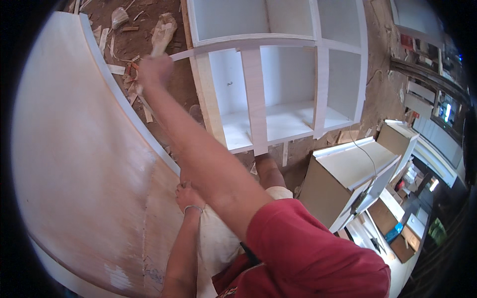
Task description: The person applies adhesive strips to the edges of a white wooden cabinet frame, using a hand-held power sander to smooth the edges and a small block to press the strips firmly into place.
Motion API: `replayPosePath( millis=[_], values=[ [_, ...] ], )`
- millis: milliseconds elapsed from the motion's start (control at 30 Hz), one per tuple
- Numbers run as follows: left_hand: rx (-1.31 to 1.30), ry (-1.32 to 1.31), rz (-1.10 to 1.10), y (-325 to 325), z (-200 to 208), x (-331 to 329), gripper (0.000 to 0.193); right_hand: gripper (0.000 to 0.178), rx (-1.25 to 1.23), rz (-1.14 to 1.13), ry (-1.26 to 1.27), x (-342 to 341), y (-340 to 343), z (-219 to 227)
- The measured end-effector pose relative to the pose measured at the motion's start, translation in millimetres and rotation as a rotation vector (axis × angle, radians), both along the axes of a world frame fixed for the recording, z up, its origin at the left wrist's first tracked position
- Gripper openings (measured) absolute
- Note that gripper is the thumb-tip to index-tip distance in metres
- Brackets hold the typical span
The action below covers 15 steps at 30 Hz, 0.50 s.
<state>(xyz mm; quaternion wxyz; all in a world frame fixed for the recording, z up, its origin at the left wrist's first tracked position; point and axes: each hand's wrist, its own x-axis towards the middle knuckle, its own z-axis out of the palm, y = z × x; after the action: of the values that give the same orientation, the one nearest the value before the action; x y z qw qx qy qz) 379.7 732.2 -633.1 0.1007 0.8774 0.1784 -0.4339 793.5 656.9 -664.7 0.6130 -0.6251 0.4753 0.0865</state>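
My right arm reaches across to the upper left, and my right hand (155, 70) is closed and blurred beside the white cabinet (206, 94). A narrow pale strip (181, 55) runs from the cabinet's left edge to this fist. Just beyond the knuckles is a pale, crumpled plastic-like thing (164, 34); whether my fingers grip it or the strip is not clear. My left hand (190, 196), with a bracelet at the wrist, lies on my light-coloured trouser leg under the right arm. Its fingers are loosely laid out and hold nothing visible.
A large curved wooden panel (84, 149) fills the left side. Flat boards (256, 99) cross the cabinet's open compartments. Wood scraps (117, 69) litter the dirt floor. At right stand more cabinet boxes (343, 169) with a cable (367, 154) over them.
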Motion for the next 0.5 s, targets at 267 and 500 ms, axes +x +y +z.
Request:
replayPosePath(
  millis=[267,500],
  values=[
    [0.041,0.127,0.038,-11,13,35,0.045,0.043,-0.090,-0.273,0.024,-78,-52,0],
    [0.036,0.156,0.083,-5,14,28,0.048,0.044,-0.157,-0.362,-0.033,-31,-74,-32]
  ],
)
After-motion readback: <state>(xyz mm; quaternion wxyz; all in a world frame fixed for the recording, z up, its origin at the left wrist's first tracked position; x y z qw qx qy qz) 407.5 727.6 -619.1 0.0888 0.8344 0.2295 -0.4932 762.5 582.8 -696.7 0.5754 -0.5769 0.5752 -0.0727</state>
